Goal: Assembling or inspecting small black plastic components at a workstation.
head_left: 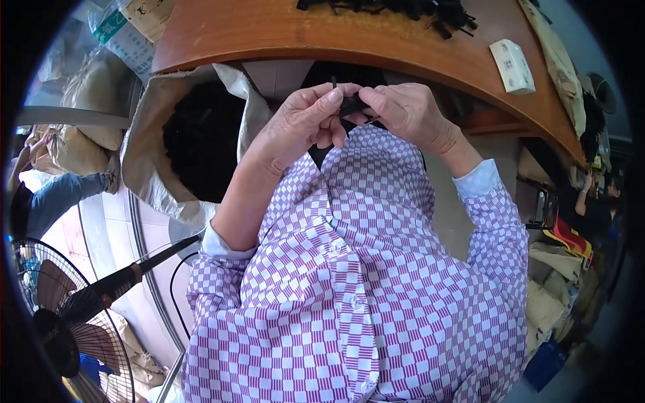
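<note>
My left hand [310,115] and my right hand [405,111] meet in front of my chest, just short of the table edge. Between their fingertips is a small black part [351,105] with thin stick-like ends; its exact kind is too small and dark to make out. The left thumb and fingers pinch one side of it, and the right thumb and fingers close on the other. On the table's far side lies a pile of similar-looking black pieces [410,8].
A brown wooden table [269,33] curves ahead, with a white box [512,67] at its right. At left stands an open woven sack [151,127] holding black pieces [205,141]. A fan [67,322] is at lower left. Other people [594,201] appear at both sides.
</note>
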`<state>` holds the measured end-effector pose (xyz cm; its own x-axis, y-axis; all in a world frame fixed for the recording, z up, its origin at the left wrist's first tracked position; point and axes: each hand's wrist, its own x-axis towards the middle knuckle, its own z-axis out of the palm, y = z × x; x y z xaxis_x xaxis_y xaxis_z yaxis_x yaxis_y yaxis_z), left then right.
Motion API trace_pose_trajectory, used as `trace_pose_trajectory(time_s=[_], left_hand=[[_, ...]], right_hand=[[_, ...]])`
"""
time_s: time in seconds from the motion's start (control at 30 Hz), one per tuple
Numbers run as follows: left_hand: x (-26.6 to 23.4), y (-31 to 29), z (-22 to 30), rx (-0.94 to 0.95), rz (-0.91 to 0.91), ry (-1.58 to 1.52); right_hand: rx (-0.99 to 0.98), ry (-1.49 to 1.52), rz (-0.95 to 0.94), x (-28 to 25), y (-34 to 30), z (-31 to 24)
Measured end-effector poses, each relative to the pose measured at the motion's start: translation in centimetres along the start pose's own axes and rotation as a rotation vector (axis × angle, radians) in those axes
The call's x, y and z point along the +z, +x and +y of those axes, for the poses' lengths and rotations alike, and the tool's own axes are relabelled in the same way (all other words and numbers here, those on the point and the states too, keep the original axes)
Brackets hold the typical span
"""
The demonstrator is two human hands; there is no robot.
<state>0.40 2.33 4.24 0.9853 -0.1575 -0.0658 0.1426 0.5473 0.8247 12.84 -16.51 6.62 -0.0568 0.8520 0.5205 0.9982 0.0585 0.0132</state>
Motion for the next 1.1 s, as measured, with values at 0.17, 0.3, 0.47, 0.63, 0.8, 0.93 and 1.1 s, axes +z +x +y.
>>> trace_pose_trajectory(time_s=[0.17,0.3,0.47,0.63,0.8,0.93,1.1], left_hand=[[-0.5,-0.4,-1.8,-0.064,-0.037,-0.301],[-0.7,-0.6,-2.5,-0.111,-0.117,-0.424],[0.3,-0.5,-2.6,-0.028,0.148,-0.179],[1.9,1.0,-1.9,0.096,0.349,0.173],[3.0,2.3,-2.6,0.174,0.425,0.397],[2.3,0.6,-3.5,0.241,0.444,0.480],[2.1,-0.4,-4.0,0.325,0.483,0.547]], right_hand=[[-0.026,0.061,0.010,0.4,-0.3,-0.6],[-0.021,0.084,-0.016,0.5,-0.4,-1.2],[0.310,0.317,0.020,1.7,-1.0,-1.8],[1.001,1.032,0.047,1.4,-0.8,-3.4],[1.107,1.165,0.110,2.7,-0.5,-3.5],[1.086,1.203,0.115,3.7,0.1,-5.2],[1.058,1.134,0.198,4.5,0.6,-6.4]])
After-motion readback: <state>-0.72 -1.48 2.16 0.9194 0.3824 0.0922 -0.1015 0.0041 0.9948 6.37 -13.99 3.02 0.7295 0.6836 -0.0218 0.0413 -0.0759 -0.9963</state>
